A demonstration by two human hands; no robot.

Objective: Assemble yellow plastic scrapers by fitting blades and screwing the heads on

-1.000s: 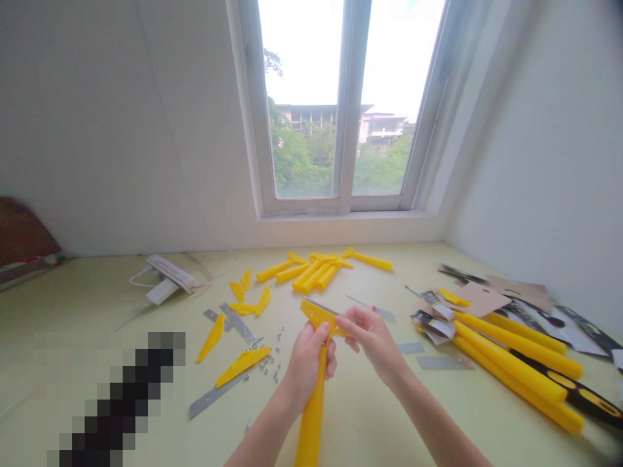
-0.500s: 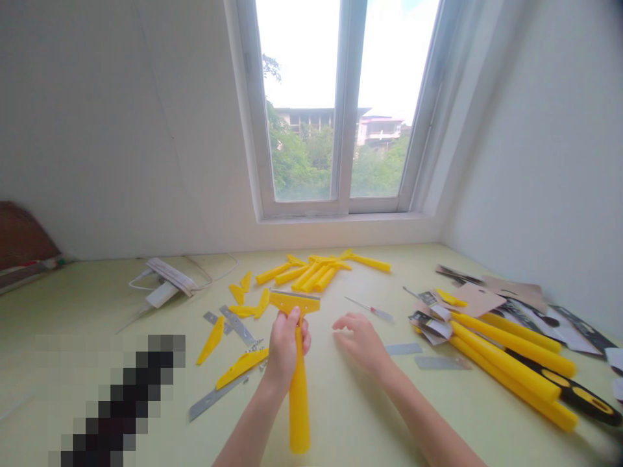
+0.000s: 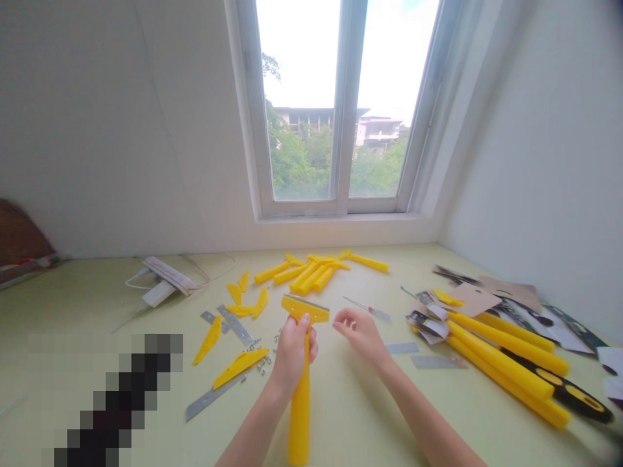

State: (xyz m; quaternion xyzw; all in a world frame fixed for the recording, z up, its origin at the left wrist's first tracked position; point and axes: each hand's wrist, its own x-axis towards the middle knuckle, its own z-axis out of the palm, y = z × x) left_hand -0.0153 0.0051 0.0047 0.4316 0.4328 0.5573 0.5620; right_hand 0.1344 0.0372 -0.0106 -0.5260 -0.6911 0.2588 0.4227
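My left hand (image 3: 294,347) is closed around the upper handle of a yellow scraper (image 3: 299,415), its thumb lying just below the head. The scraper's wide head carries a metal blade along its top edge and tilts down to the right. Just right of the head, my right hand (image 3: 359,334) has its fingers curled in with thumb and index close together; whatever may be between them is too small to make out. Small screws (image 3: 263,366) lie scattered left of my left hand. A screwdriver (image 3: 367,308) rests beyond my right hand.
Yellow scraper handles (image 3: 311,275) lie piled toward the window. Loose yellow head pieces (image 3: 241,368) and metal blades (image 3: 209,402) are at left. More blades (image 3: 438,362), packaged yellow scrapers (image 3: 506,363) and cardboard cards (image 3: 511,288) lie right. A power strip (image 3: 168,275) sits back left.
The scraper has turned so its head slopes down to the right and has shifted slightly right. My right hand's fingers have curled in from a more stretched pose.
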